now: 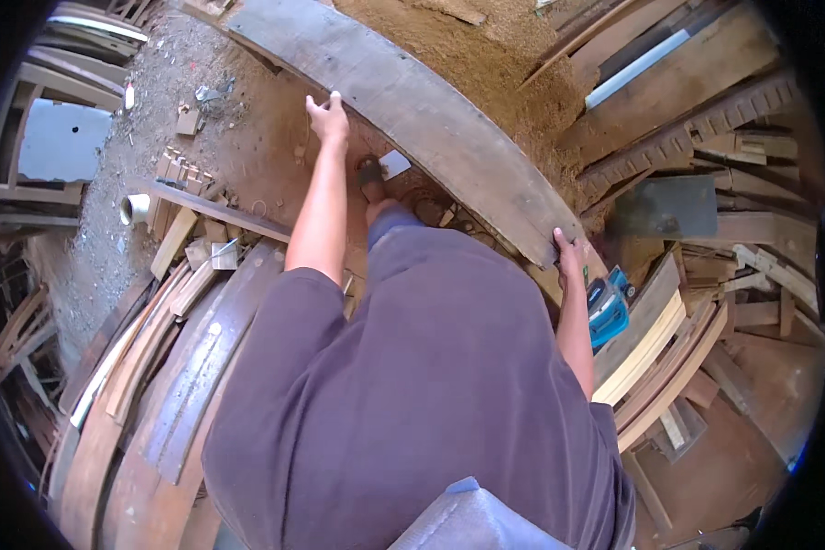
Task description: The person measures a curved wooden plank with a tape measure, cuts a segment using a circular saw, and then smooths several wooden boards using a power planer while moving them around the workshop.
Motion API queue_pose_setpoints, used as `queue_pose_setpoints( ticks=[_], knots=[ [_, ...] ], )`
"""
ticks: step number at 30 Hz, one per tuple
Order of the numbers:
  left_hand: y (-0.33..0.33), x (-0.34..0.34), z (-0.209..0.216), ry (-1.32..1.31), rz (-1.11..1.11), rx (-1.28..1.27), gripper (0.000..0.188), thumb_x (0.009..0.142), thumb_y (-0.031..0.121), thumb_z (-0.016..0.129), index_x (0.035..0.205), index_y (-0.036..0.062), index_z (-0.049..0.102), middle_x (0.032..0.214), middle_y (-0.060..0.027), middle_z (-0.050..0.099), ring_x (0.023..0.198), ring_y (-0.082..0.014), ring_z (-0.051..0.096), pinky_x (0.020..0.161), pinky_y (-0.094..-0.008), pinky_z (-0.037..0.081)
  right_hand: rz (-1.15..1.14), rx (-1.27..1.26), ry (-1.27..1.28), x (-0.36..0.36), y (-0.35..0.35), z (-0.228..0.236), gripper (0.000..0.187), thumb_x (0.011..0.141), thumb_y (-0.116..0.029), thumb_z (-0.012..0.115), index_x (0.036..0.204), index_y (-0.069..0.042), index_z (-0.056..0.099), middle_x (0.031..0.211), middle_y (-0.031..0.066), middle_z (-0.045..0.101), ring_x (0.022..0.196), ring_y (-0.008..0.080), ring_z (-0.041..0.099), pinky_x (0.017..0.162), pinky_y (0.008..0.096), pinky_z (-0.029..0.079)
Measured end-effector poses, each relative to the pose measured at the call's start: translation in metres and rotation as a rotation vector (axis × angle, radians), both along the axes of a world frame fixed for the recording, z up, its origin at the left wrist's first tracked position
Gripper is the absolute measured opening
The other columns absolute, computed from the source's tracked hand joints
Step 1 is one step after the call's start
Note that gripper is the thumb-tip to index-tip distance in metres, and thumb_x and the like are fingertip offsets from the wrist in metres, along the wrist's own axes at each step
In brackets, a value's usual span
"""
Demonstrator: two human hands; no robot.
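- A long grey board curves across, just ahead of both hands.
- Stacked planks crowd the floor behind and left of the left hand.
- Brown sawdust lies beyond the board, ahead of the right hand.
- More stacked boards sit behind and right of the right hand.
- A blue power tool stands just beside the right hand, hemming it in.
- Left hand: partly open, thumb and forefinger parted, nothing visibly grasped, fingertip at the board's near edge.
- Right hand: touches the board's end; fingers partly hidden, so I cannot tell how closed.
- A white pipe lies well left of the left hand.
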State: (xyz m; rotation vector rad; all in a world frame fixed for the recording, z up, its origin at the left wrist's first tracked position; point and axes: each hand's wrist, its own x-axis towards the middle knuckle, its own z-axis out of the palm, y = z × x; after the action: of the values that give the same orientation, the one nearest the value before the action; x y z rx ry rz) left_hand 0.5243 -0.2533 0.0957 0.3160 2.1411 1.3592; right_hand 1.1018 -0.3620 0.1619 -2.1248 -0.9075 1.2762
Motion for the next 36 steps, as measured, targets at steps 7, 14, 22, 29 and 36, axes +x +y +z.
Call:
queue_pose_setpoints(
  ticks=[7, 14, 22, 29, 36],
  knots=[
    [0.031, -0.131, -0.058, -0.276, -0.097, 0.127, 0.069, 0.098, 0.036, 0.075, 0.145, -0.0067, 0.05, 0.142, -0.0216, 0.06, 0.128, -0.033, 0.06, 0.109, -0.0451, 0.047, -0.061, 0.086, 0.013, -0.032, 0.0, 0.006, 0.058, 0.091, -0.031, 0.079, 0.131, 0.005, 0.059, 0.132, 0.0173, 0.066, 0.115, 0.025, 0.065, 0.099, 0.0372, 0.052],
    [0.017, -0.158, -0.053, -0.636, -0.303, 0.065, 0.043, 0.098, 0.026, 0.077, 0.127, -0.001, 0.059, 0.124, -0.0145, 0.067, 0.115, -0.0293, 0.067, 0.099, -0.0452, 0.055, -0.335, -0.008, 0.031, -0.079, -0.004, 0.035, 0.089, 0.085, -0.033, 0.081, 0.152, 0.01, 0.043, 0.151, 0.0238, 0.054, 0.137, 0.0313, 0.054, 0.114, 0.039, 0.042],
    [0.012, -0.186, -0.035, -0.725, -0.495, 0.048, 0.039, 0.102, 0.026, 0.071, 0.128, -0.0019, 0.061, 0.132, -0.0137, 0.066, 0.126, -0.0265, 0.062, 0.113, -0.0447, 0.05, -0.475, -0.002, -0.13, -0.067, -0.027, 0.007, 0.103, 0.087, -0.041, 0.079, 0.162, 0.004, 0.025, 0.156, 0.0232, 0.049, 0.141, 0.0318, 0.051, 0.117, 0.0404, 0.039],
    [0.032, -0.173, 0.016, 0.374, -0.584, -0.505, 0.118, 0.072, 0.059, 0.09, 0.159, 0.0034, 0.031, 0.153, -0.0228, 0.046, 0.135, -0.0342, 0.051, 0.103, -0.0462, 0.048, -0.665, 0.179, -0.494, -0.081, -0.099, -0.017, 0.051, 0.096, -0.037, 0.073, 0.125, 0.004, 0.065, 0.114, 0.0233, 0.072, 0.105, 0.0329, 0.07, 0.094, 0.0415, 0.053],
    [0.065, -0.214, 0.05, 0.984, -1.233, -0.487, 0.084, 0.101, 0.054, 0.062, 0.158, -0.0035, 0.039, 0.161, -0.0246, 0.043, 0.148, -0.0366, 0.041, 0.124, -0.0467, 0.027, -0.519, -0.07, -0.483, -0.192, -0.235, -0.33, 0.035, 0.098, -0.027, 0.066, 0.123, -0.002, 0.065, 0.113, 0.0214, 0.073, 0.106, 0.0356, 0.068, 0.094, 0.0464, 0.051]
  ],
)
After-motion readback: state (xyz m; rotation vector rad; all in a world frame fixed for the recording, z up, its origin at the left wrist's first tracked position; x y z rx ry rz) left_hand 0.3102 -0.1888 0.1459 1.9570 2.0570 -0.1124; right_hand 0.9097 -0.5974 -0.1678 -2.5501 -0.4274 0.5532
